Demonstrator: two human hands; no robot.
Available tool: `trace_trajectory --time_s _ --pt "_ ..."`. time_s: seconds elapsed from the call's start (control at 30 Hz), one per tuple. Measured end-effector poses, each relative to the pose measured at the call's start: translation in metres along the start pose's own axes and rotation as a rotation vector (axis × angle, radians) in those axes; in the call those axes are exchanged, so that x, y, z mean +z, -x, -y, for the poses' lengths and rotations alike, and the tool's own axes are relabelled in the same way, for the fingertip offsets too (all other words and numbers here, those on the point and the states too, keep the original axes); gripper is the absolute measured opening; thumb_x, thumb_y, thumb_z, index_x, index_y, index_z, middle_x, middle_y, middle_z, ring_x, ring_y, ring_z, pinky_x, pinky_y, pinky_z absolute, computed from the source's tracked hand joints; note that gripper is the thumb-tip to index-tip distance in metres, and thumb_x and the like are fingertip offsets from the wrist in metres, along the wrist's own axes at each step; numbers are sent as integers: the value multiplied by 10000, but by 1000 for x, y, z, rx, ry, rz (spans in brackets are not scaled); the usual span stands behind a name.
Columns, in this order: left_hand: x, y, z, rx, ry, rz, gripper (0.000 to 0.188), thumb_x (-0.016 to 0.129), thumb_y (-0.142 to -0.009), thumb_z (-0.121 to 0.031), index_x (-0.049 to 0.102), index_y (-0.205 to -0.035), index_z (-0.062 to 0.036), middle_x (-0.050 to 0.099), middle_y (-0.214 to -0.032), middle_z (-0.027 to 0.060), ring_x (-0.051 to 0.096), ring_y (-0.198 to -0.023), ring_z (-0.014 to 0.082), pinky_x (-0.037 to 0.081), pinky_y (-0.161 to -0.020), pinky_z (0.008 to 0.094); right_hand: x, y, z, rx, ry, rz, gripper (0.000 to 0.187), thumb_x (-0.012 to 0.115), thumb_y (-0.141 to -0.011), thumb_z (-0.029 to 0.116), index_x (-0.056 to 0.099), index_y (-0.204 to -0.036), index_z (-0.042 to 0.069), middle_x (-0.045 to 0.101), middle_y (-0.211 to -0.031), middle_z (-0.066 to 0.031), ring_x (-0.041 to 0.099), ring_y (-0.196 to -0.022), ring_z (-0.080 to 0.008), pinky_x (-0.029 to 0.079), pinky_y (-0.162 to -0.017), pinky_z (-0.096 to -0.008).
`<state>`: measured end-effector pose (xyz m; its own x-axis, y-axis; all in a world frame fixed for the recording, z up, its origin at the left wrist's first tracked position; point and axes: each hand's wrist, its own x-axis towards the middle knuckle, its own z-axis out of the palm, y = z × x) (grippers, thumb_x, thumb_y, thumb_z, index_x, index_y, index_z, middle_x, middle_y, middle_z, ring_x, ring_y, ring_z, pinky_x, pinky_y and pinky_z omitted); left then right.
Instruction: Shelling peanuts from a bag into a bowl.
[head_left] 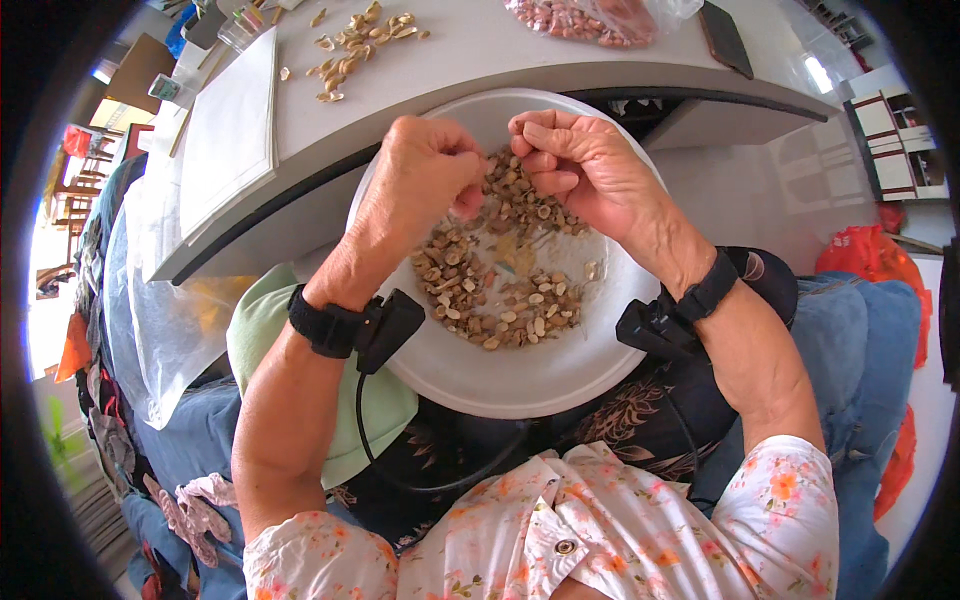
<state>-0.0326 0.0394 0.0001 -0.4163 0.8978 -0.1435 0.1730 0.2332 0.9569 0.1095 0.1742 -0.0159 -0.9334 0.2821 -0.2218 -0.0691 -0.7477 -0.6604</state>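
Observation:
A large white basin (480, 388) rests on my lap, with peanut shells (525, 310) scattered over its bottom. Both my hands are raised above the basin's far half, a small gap between them. My left hand (428, 170) is closed, back upward, its fingertips curled out of sight; whatever it grips is hidden. My right hand (590, 170) has its thumb and forefinger pinched together and the other fingers curled in. Something tiny may sit at its fingertips, too small to name.
Beyond the basin is a pale table (455, 45) with a dark edge. On it lie unshelled peanuts (355, 50), a clear bag of reddish peanut kernels (590, 18), a phone (725, 40) and white sheets (230, 130). A green cloth (350, 440) drapes over my left thigh.

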Motion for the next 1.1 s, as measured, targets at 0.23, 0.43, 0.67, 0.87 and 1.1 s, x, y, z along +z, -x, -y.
trace_trajectory --time_s 0.23,0.43,0.67,0.87,1.1 --pt "3 4 -4 -221 -325 320 112 540 -732 -41 593 -713 56 564 -569 68 567 -500 132 485 -481 252 -3 1 4 -32 55 18 170 591 -888 116 595 -942 -46 570 -812 -51 458 -600 -46 327 -428 -135" --pt "6 4 0 -191 -461 367 142 521 -749 -65 598 -718 50 563 -570 64 586 -538 125 484 -479 262 -4 2 6 -3 16 35 192 588 -893 138 591 -947 -46 566 -810 -54 451 -598 -49 318 -418 -134" --pt "7 3 -8 -55 -228 83 167 550 -816 -91 621 -748 44 596 -616 42 573 -547 98 487 -534 238 1 6 9 42 30 -50 198 582 -900 167 577 -926 -29 560 -782 -40 432 -582 -44 311 -414 -136" --pt "7 9 -18 145 125 -104 165 631 -850 -120 657 -879 40 626 -691 46 577 -567 99 497 -563 231 6 5 4 71 42 -51 167 608 -874 142 591 -859 -23 574 -735 -48 461 -567 -52 322 -413 -155" --pt "12 10 -16 191 166 -58 124 601 -852 -73 652 -862 39 621 -691 51 567 -574 81 482 -531 217 10 7 1 66 153 -39 172 609 -876 157 597 -802 2 568 -713 -41 450 -531 -51 295 -402 -157"
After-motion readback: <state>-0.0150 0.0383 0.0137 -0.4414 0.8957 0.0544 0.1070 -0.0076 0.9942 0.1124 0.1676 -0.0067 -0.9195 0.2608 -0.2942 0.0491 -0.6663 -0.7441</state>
